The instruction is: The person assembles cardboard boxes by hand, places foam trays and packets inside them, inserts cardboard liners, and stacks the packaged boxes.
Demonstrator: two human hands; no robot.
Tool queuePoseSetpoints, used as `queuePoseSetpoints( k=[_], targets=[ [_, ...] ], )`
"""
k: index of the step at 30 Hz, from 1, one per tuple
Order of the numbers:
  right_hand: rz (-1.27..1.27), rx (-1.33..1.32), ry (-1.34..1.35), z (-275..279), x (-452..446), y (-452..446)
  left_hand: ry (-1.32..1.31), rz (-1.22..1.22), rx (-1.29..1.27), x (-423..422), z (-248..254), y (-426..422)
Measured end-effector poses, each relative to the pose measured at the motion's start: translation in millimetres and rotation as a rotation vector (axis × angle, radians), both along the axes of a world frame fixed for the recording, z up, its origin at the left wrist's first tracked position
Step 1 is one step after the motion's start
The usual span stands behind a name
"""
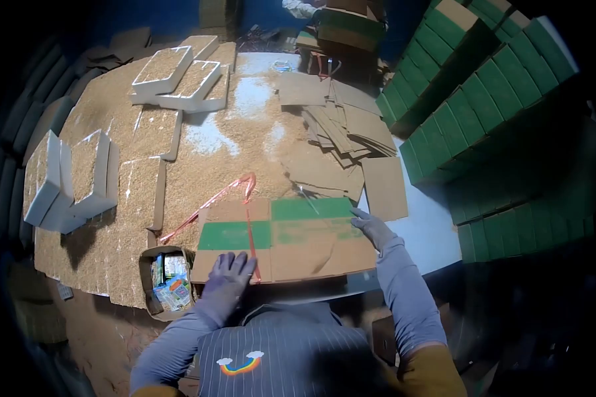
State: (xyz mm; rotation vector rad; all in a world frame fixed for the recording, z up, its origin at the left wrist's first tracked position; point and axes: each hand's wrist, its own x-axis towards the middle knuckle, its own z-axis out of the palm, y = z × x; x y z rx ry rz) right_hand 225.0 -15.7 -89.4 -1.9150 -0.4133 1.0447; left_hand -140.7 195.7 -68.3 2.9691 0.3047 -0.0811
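A flat-topped cardboard box (318, 251) with green bands lies in front of me at the near edge of the table. A pink plastic strap (249, 228) runs across its left half and loops out over the far side. My left hand (228, 278), gloved in grey, lies with fingers spread on the box's near left part, beside the strap. At the box's right edge, my gloved right hand (375, 231) rests with its fingers stretched toward the far right corner. Its thumb side touches the cardboard; the underside of the hand is hidden.
An open carton (147, 284) of small colourful packets stands left of the box. White-sided blocks with grainy tan tops (162, 69) are stacked further back and left. Loose cardboard sheets (384, 185) lie right of centre. Tall stacks of green boxes (470, 119) line the right. A person's sleeve (300, 8) shows at the top.
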Motion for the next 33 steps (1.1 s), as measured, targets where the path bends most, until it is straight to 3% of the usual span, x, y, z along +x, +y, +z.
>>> queuePoseSetpoints(
  k=[1, 2, 3, 4, 6, 7, 8, 9, 11, 13, 15, 16, 17, 18, 20, 21, 22, 23, 25, 27, 29, 30, 31, 32, 33],
  targets=[
    [0.003, -0.024, -0.204, 14.3, 2.9, -4.9, -0.035, 0.033, -0.11, -4.1, 13.7, 8.7],
    [0.002, -0.046, -0.408, 26.0, 7.2, -8.2, -0.091, 0.057, -0.053, -3.8, 31.8, 13.9],
    [-0.006, -0.07, -0.62, 45.5, 13.8, -13.7, -0.143, 0.034, -0.157, 3.0, 73.6, 27.0],
    [0.014, 0.041, -0.724, 85.7, -1.1, -11.7, -0.146, 0.064, -0.185, 7.9, 98.0, 32.4],
    [0.19, 0.26, -0.964, 123.7, -45.7, 0.6, -0.135, 0.081, -0.236, 21.9, 121.3, 44.0],
    [0.406, 0.302, -1.149, 131.0, -65.6, 13.0, -0.13, 0.06, -0.248, 30.2, 128.0, 53.9],
    [0.553, 0.18, -1.197, 134.3, -84.4, 24.9, -0.138, 0.002, -0.323, 34.6, 108.5, 75.1],
    [0.499, 0.228, -1.417, 108.5, -91.3, 34.4, 0.271, 0.235, -0.713, 52.7, 125.7, 87.7],
    [0.473, 0.28, -1.525, 82.0, -79.9, 42.9, 0.199, 0.213, -1.103, 54.6, 106.1, 119.2],
    [0.408, 0.323, -1.486, 72.9, -84.0, 34.7, 0.377, 0.371, -0.996, 54.3, 127.4, 133.7],
    [0.397, 0.626, -1.544, 42.4, -79.9, 16.6, 0.389, 0.454, -0.996, 45.3, 136.1, 139.7],
    [0.457, 0.771, -1.549, 46.3, -75.7, 10.0, 0.224, 0.488, -1.085, 39.6, 111.1, 146.4],
    [0.379, 0.787, -1.612, 61.8, -85.9, 13.2, -0.026, 0.363, -1.103, 41.8, 95.7, 144.5],
    [0.355, 0.723, -1.493, 65.6, -85.7, 23.1, -0.235, 0.369, -0.85, 34.9, 62.3, 145.8],
    [0.239, 0.723, -1.353, 75.5, -73.1, 48.8, -0.303, 0.397, -0.488, 50.6, 73.7, 123.0],
    [0.201, 0.749, -1.2, 78.5, -64.8, 62.3, -0.171, 0.415, -0.361, 58.1, 129.4, 82.3],
    [0.412, 0.894, -1.197, 99.4, -62.5, 64.7, -0.04, 0.441, -0.216, 57.6, 167.7, 65.8],
    [0.638, 1.038, -1.182, 123.9, -67.0, 68.6, -0.115, 0.396, -0.552, 43.4, 165.9, 65.9],
    [1.096, 0.717, -0.994, 131.9, -104.5, 68.9, -0.184, 0.107, -0.525, 43.1, 153.1, 43.7],
    [1.338, 0.564, -0.995, 52.2, -129.1, 75.7, -0.213, -0.379, -0.257, 71.9, 84.5, 40.9],
    [1.594, 0.104, -0.926, 33.4, -143.9, 64.7, -0.386, -0.668, 0.204, 95.6, 56.6, 27.0],
    [1.498, 0.307, -0.866, 10.1, -140.4, 66.5, -0.333, -0.638, 0.509, 97.3, 27.1, 39.1],
    [1.369, 0.454, -1.043, 29.5, -131.3, 58.3, -0.532, -0.331, 0.544, 101.2, 8.2, 48.5],
    [1.228, 0.463, -0.991, 49.2, -116.2, 40.6, -0.573, -0.118, 0.452, 98.6, 12.1, 50.8],
    [1.074, 0.456, -0.953, 62.1, -100.1, 19.6, -0.585, -0.152, 0.446, 109.8, 12.9, 52.3]
  ],
)
